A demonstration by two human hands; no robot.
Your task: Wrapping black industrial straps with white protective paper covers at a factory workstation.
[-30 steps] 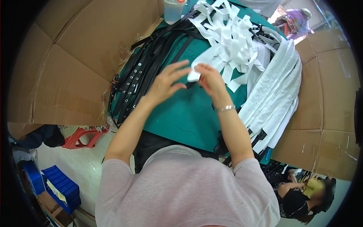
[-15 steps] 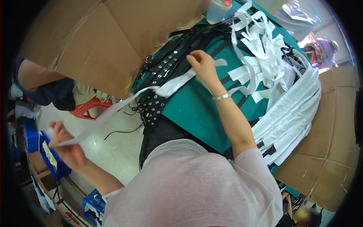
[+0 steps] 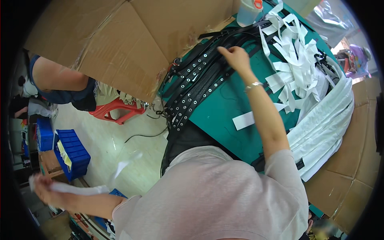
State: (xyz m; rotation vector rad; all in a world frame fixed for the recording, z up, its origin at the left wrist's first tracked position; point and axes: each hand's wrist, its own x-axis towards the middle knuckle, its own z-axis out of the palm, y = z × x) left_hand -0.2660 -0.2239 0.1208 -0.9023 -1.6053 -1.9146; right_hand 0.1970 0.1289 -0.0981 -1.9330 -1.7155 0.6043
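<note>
My left hand (image 3: 45,191) is stretched out to the far left, smeared by motion, and closed on a white fabric strip (image 3: 82,189) that trails along my forearm. Another blurred white piece (image 3: 122,167) shows above the floor; whether it is part of the same strip I cannot tell. Over the green table (image 3: 218,116), my right hand (image 3: 238,60) has its fingers curled together beside black straps with metal eyelets (image 3: 192,90). Whatever those fingers pinch, if anything, is hidden. A short white strip (image 3: 244,121) lies on the table under my right forearm.
White strips (image 3: 296,56) lie tangled at the table's far right, beside a bundle of white fabric (image 3: 326,126). A clear tub (image 3: 249,14) stands at the back. Cardboard (image 3: 120,44) walls off the far left. A red stool (image 3: 120,110) and blue crate (image 3: 74,154) are on the left.
My left hand has swung further left and down, taking the strip off the table and straps. My right hand stays over the straps. The whole view has shifted slightly.
</note>
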